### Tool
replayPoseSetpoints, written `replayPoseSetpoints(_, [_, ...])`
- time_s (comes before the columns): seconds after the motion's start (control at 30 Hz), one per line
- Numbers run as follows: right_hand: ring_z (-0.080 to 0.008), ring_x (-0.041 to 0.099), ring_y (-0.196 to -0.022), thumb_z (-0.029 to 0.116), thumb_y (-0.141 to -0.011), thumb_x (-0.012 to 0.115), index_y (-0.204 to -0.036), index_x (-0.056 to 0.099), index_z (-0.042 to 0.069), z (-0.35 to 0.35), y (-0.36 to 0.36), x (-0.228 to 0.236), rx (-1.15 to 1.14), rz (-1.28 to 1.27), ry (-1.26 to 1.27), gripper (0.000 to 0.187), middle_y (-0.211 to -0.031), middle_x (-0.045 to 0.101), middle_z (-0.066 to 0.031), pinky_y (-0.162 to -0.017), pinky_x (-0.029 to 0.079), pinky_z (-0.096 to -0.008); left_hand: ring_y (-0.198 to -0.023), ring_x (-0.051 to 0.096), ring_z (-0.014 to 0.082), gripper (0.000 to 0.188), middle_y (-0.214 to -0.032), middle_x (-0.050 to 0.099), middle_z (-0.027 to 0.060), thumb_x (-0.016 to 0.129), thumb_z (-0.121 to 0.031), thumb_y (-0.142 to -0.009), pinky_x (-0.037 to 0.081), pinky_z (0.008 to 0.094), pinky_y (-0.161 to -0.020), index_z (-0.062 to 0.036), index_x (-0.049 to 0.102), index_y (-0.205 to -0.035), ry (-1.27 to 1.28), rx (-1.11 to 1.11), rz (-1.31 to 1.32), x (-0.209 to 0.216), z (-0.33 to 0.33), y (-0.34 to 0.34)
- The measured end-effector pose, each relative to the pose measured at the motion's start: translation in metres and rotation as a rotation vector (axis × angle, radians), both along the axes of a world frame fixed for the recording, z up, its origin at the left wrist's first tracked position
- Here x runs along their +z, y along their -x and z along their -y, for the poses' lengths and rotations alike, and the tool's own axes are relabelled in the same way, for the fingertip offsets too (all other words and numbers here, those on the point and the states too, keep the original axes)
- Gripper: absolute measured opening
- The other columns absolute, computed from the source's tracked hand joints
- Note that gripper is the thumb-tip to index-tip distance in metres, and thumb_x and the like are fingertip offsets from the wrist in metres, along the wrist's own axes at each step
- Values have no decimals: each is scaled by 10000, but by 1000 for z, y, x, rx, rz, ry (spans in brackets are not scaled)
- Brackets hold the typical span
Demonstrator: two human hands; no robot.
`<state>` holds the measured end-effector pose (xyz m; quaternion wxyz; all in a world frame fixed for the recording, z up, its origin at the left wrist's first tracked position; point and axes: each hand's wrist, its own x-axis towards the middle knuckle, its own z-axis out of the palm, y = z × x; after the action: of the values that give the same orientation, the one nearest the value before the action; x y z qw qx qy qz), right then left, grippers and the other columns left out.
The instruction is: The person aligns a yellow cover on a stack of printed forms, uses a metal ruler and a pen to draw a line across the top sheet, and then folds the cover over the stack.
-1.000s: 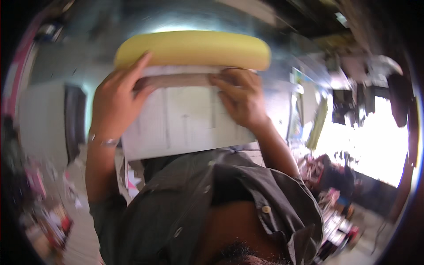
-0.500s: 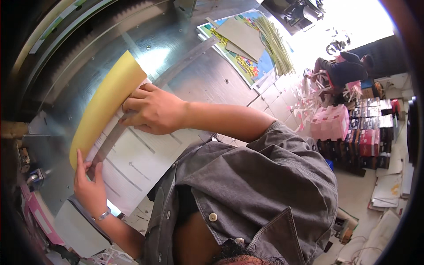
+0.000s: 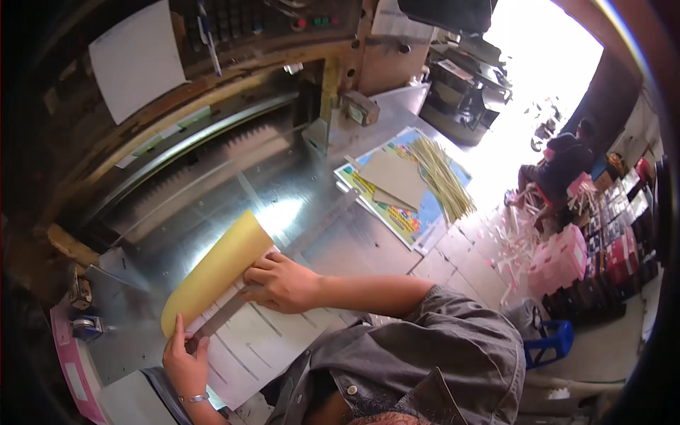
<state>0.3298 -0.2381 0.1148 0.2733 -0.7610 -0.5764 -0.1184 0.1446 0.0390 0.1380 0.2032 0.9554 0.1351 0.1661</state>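
On near left of metal surface [image 3: 354, 244]: yellow sheet [image 3: 212, 276] curled beside lined white sheet [image 3: 255, 343].
With left hand [image 3: 184, 365] spread at yellow sheet's left end; with right hand [image 3: 287, 285] curled over grey strip [image 3: 219, 315], grip unclear.

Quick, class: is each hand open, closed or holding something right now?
Left hand: open, forefinger against the yellow sheet, thumb apart.
Right hand: fingers bent beside the yellow sheet; whether it grips anything cannot be told.
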Motion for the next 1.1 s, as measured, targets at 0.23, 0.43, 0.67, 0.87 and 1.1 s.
replayPoseSetpoints(0.23, [-262,572,-1248,205,-934,715,-1276,781,218,4,-2,9,7,-1,36,349,-1207,630,-62,-1081,430,-468,-905,709,310,827,-953,742,92,891,-118,-763,561,446,-858,-84,591,-1532,30,5,-31,6,5,-3])
replayPoseSetpoints(0.43, [-257,585,-1235,189,-879,775,-1263,782,200,2,-4,13,7,-17,6,384,-1209,645,-58,-1069,449,-463,-883,711,300,828,-949,741,92,898,-111,-755,569,441,-843,-96,598,-1527,53,-21,-22,7,1,-5])
replayPoseSetpoints(0.67, [-309,710,-928,149,-750,882,-1172,789,84,3,-59,92,0,189,-372,436,-1002,746,-89,-841,561,-413,-888,719,297,802,-968,746,80,894,-210,-785,577,438,-835,-126,601,-1527,54,-10,-7,0,1,6])
replayPoseSetpoints(0.87, [-271,702,-768,203,-917,786,-1004,691,30,-30,-179,250,-324,328,-619,216,-856,711,-119,-708,553,-421,-869,717,317,724,-963,747,95,845,-285,-871,575,443,-801,-174,593,-1540,80,11,-54,-8,0,-2])
replayPoseSetpoints(1.1, [-345,734,-808,291,-892,835,-1059,641,31,-60,-241,328,-656,458,-632,365,-842,717,-172,-730,559,-463,-894,743,275,744,-1012,772,65,869,-221,-849,595,421,-806,-171,588,-1536,22,-41,39,-7,-4,-4])
